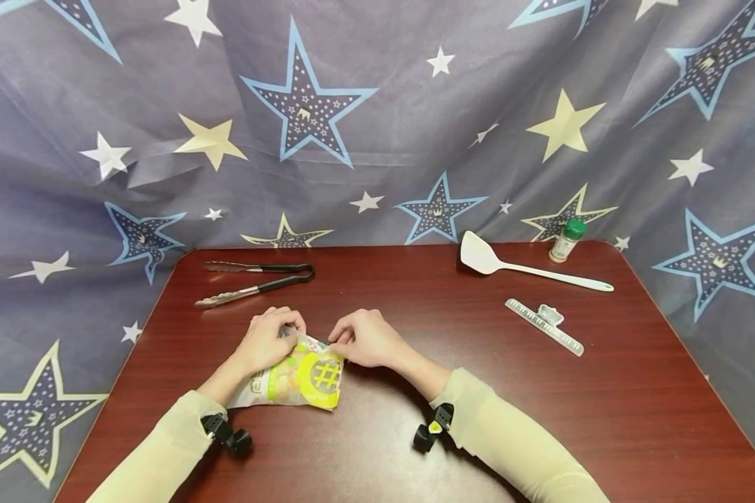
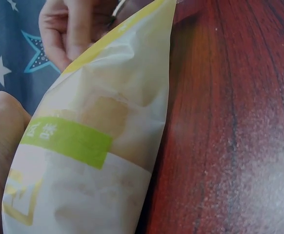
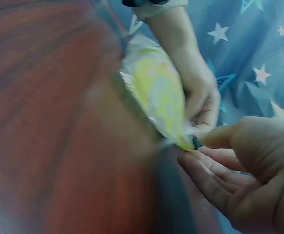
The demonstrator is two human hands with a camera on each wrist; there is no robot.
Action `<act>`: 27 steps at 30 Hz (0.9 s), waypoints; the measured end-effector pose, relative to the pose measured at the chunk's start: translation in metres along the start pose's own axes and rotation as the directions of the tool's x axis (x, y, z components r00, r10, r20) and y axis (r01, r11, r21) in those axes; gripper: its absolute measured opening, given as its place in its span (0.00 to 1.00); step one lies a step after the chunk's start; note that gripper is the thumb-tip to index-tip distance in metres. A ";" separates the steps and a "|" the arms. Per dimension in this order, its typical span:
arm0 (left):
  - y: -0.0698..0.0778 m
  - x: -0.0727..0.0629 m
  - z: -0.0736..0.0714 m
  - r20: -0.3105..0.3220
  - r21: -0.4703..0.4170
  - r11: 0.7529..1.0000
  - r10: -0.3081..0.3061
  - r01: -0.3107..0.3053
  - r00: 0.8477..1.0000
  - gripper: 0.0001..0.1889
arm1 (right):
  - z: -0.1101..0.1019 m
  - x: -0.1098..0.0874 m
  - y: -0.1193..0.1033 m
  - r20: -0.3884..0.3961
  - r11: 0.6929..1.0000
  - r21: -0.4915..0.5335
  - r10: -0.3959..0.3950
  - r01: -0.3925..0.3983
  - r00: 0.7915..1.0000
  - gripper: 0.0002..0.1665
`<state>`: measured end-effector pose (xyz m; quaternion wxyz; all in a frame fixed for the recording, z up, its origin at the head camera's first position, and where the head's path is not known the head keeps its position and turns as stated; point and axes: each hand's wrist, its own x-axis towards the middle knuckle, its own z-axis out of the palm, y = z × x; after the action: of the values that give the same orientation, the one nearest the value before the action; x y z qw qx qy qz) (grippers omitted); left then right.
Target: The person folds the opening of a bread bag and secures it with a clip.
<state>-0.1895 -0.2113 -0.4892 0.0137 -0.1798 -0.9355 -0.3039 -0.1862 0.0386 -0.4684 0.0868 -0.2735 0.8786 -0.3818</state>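
A plastic food bag [image 1: 289,377] with yellow and green print lies on the table at the left of centre. My left hand [image 1: 267,340] grips its upper edge, with thumb and fingers bent over the plastic. At the bag's upper right corner, my right hand [image 1: 368,340] pinches the edge between thumb and fingers. In the right wrist view, the right hand [image 3: 249,170] holds a corner of the bag [image 3: 159,92], where a small dark bit shows at the fingertips. Pale contents show through the bag [image 2: 103,107] in the left wrist view.
Black-handled metal tongs [image 1: 283,279] lie at the back left. A white spatula [image 1: 481,255] and a green-capped seasoning bottle [image 1: 565,244] are at the back right. Below them lies a clear bag clip [image 1: 544,326]. A star-patterned curtain [image 1: 377,126] hangs behind the dark red table [image 1: 478,419].
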 end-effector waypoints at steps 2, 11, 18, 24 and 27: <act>0.000 0.000 0.000 0.003 -0.002 1.000 -0.004 0.004 1.000 0.13 | -0.010 -0.002 0.001 -0.015 1.000 -0.010 -0.011 0.011 1.000 0.07; 0.002 -0.003 -0.002 -0.014 -0.001 1.000 -0.004 0.004 1.000 0.12 | -0.080 -0.017 0.022 -0.164 0.994 -0.109 -0.019 0.001 0.986 0.12; 0.002 -0.003 -0.001 -0.020 -0.002 1.000 0.003 -0.003 1.000 0.12 | -0.134 -0.046 0.055 -0.255 0.982 -0.179 0.013 -0.060 0.967 0.11; 0.004 -0.003 -0.002 -0.027 -0.005 1.000 -0.001 0.001 1.000 0.11 | -0.175 -0.078 0.082 -0.337 0.958 -0.242 0.067 -0.155 0.939 0.10; 0.003 -0.003 -0.002 -0.034 -0.007 1.000 -0.006 0.006 0.999 0.10 | -0.193 -0.094 0.094 -0.372 0.936 -0.291 0.079 -0.197 0.925 0.12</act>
<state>-0.1853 -0.2110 -0.4860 0.0282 -0.1717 -0.9346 -0.3103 -0.2162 0.2625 -0.4074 -0.0920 -0.1474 0.9475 -0.2685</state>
